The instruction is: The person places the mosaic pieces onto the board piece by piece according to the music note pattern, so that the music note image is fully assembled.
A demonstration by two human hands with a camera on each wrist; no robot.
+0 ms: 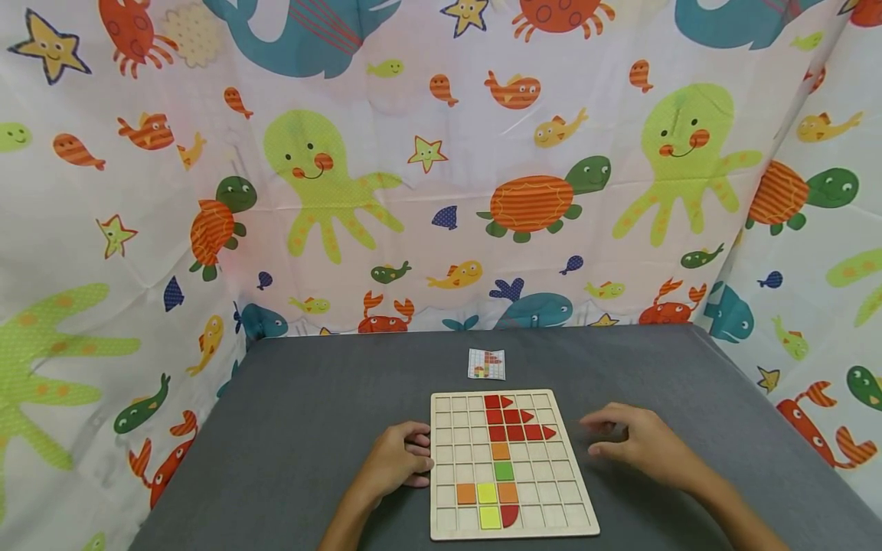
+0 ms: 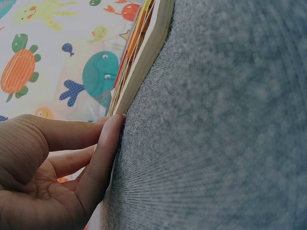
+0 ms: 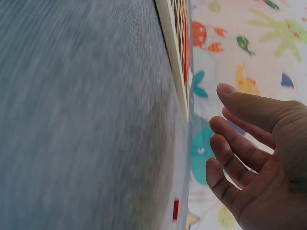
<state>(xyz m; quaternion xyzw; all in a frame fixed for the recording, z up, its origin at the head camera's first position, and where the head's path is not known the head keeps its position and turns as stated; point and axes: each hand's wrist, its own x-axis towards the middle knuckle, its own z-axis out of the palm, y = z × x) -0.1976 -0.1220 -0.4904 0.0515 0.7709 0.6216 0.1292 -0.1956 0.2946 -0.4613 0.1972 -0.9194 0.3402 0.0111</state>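
Note:
A wooden grid board (image 1: 448, 436) lies flat on the table, with coloured tiles in some cells. Red squares and triangles (image 1: 515, 432) fill parts of the top rows. Below are orange squares (image 1: 466, 493), a green square (image 1: 504, 471), yellow squares (image 1: 490, 517) and a red rounded tile (image 1: 510, 515). My left hand (image 1: 394, 463) holds the board's left edge; in the left wrist view its thumb and a finger meet at the wooden side (image 2: 144, 62). Right of the board hovers my right hand (image 1: 641, 444), apart from it, fingers loosely bent (image 3: 259, 153) and holding nothing.
A small printed card (image 1: 486, 364) with a coloured grid pattern lies behind the board. In the right wrist view, a small red piece (image 3: 176, 209) shows near the grey surface's far edge. Sea-animal curtains (image 1: 413, 191) enclose the grey table (image 1: 331, 398).

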